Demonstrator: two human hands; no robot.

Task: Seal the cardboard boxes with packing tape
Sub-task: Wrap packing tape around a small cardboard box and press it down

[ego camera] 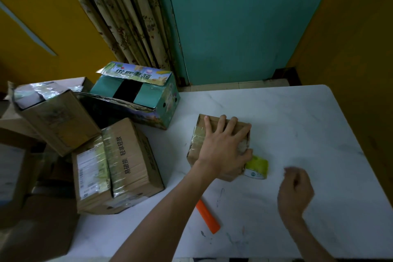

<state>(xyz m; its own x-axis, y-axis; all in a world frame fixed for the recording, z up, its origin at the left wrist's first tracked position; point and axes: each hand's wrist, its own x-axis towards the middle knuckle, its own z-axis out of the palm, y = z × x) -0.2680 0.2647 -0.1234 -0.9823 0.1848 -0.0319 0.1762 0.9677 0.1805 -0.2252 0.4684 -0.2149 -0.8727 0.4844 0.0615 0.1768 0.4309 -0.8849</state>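
Marbled white table (297, 123); left hand (221, 144) flat on small cardboard box (192, 154).

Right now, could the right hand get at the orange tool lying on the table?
Probably yes. Only bare table lies between the right hand and the orange tool. The left forearm seems to cover just the tool's far end; the rest lies free.

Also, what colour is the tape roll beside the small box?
Yellow-green tape roll, head view.
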